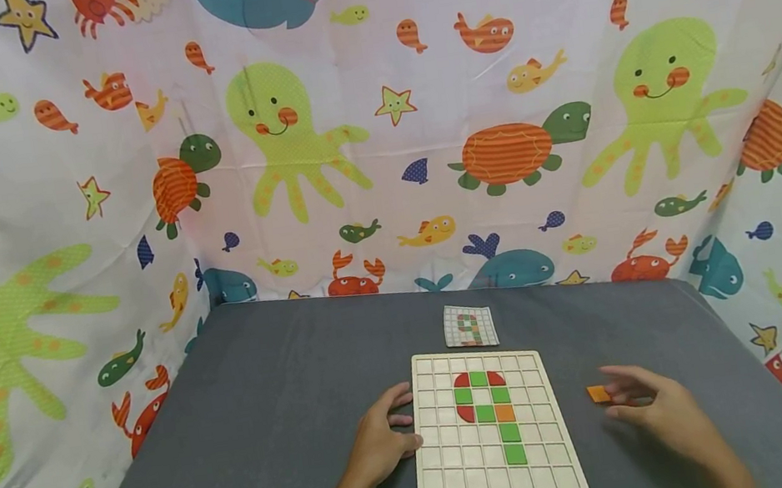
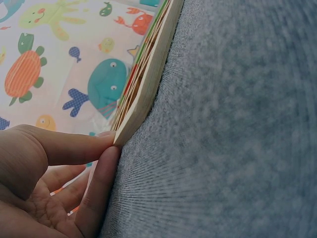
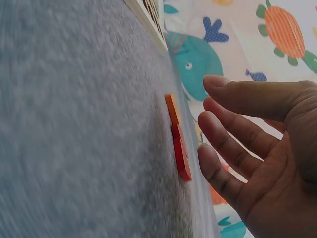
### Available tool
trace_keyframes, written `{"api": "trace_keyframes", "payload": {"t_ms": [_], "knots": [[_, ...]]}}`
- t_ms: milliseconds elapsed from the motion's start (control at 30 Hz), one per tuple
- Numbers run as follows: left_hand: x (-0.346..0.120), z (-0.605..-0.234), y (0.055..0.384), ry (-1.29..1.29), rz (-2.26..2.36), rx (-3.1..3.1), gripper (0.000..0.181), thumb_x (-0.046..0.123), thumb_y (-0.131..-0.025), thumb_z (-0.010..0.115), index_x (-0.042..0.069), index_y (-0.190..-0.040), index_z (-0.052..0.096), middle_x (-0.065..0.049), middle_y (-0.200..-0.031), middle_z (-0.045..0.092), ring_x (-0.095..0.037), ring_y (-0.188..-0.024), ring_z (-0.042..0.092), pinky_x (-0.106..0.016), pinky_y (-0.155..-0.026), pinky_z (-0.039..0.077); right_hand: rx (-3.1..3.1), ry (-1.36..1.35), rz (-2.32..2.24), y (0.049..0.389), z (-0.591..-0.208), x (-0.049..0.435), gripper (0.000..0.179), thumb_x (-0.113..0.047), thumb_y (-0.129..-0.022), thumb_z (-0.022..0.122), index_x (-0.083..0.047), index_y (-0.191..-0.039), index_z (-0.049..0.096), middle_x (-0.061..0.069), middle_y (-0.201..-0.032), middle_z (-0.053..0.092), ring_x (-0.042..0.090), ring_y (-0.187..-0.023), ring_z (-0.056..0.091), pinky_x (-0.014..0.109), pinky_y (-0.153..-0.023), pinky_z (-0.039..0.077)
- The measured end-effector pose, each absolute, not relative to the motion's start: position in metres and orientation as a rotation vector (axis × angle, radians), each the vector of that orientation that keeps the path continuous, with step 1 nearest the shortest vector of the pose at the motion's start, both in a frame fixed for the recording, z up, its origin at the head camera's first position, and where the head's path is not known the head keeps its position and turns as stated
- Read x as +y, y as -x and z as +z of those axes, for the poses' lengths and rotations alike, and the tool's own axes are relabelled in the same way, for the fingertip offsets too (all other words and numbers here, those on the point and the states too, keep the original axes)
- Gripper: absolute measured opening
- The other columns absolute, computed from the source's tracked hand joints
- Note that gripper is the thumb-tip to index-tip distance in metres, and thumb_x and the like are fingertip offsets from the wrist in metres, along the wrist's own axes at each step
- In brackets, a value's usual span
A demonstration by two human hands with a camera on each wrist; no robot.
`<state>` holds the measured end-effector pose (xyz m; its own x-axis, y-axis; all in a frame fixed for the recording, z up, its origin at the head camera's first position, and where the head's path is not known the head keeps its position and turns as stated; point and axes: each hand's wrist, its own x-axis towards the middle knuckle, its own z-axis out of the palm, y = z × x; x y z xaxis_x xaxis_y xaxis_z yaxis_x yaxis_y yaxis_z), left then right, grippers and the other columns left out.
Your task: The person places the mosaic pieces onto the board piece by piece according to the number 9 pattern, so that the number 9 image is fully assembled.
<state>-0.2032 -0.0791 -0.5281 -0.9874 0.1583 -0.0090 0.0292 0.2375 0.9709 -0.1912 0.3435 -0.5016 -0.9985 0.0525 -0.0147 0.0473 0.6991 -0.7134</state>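
Observation:
A pale wooden grid board [image 1: 453,454] lies on the dark table, with green tiles [image 1: 510,433], rounded red tiles [image 1: 466,414] and one orange tile [image 1: 505,413] set in its cells. My left hand [image 1: 384,437] rests against the board's left edge, thumb and fingertips touching the rim; the left wrist view shows the thumb [image 2: 74,146] at its corner. To the right of the board, my right hand [image 1: 654,405] hovers with loosely bent fingers beside a loose orange tile [image 1: 597,394]. In the right wrist view, that orange tile [image 3: 173,109] touches a red tile [image 3: 182,153]; nothing is held.
Behind the board lies a small printed card [image 1: 469,326] showing a similar coloured grid pattern. A white curtain [image 1: 387,219] printed with sea animals encloses the back and sides of the dark grey tabletop [image 1: 273,422].

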Motion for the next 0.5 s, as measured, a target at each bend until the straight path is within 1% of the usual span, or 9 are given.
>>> {"api": "trace_keyframes", "payload": {"t_ms": [67, 167, 333, 400, 500], "knots": [[-0.079, -0.528, 0.203, -0.182, 1.859, 2.394, 0.084, -0.015, -0.077, 0.080, 0.007, -0.153, 0.054, -0.018, -0.148, 0.061, -0.033, -0.115, 0.067, -0.036, -0.065, 0.063, -2.901, 0.123, 1.226, 0.191, -0.502, 0.348, 0.064, -0.012, -0.087, 0.088, -0.001, -0.144, 0.061, 0.016, -0.117, 0.075, 0.021, -0.097, 0.072, 0.033, -0.081, 0.063], [-0.079, -0.528, 0.204, -0.180, 1.859, 2.392, 0.084, -0.015, -0.077, 0.080, 0.007, -0.153, 0.054, -0.018, -0.148, 0.061, -0.033, -0.114, 0.067, -0.036, -0.065, 0.063, -2.917, 0.175, 1.241, 0.190, -0.502, 0.354, 0.064, -0.010, -0.088, 0.087, -0.001, -0.146, 0.060, 0.016, -0.118, 0.075, 0.022, -0.099, 0.072, 0.035, -0.080, 0.063], [-0.079, -0.528, 0.203, -0.173, 1.860, 2.388, 0.084, -0.015, -0.076, 0.080, 0.007, -0.153, 0.054, -0.018, -0.147, 0.061, -0.033, -0.114, 0.067, -0.037, -0.065, 0.063, -2.940, 0.183, 1.285, 0.189, -0.501, 0.364, 0.061, 0.003, -0.090, 0.077, 0.002, -0.148, 0.056, 0.019, -0.121, 0.073, 0.027, -0.103, 0.071, 0.033, -0.078, 0.062], [-0.079, -0.528, 0.203, -0.174, 1.860, 2.389, 0.084, -0.015, -0.076, 0.080, 0.007, -0.153, 0.054, -0.018, -0.148, 0.061, -0.033, -0.114, 0.067, -0.037, -0.065, 0.063, -2.951, 0.183, 1.295, 0.188, -0.500, 0.367, 0.062, 0.008, -0.088, 0.074, 0.003, -0.148, 0.055, 0.020, -0.121, 0.073, 0.029, -0.105, 0.071, 0.034, -0.079, 0.063], [-0.079, -0.527, 0.203, -0.181, 1.862, 2.388, 0.084, -0.015, -0.077, 0.080, 0.007, -0.153, 0.054, -0.018, -0.148, 0.061, -0.033, -0.114, 0.067, -0.037, -0.065, 0.063, -2.967, 0.186, 1.290, 0.189, -0.500, 0.370, 0.064, 0.011, -0.086, 0.072, 0.004, -0.148, 0.055, 0.021, -0.122, 0.073, 0.031, -0.107, 0.070, 0.037, -0.079, 0.063]]}}
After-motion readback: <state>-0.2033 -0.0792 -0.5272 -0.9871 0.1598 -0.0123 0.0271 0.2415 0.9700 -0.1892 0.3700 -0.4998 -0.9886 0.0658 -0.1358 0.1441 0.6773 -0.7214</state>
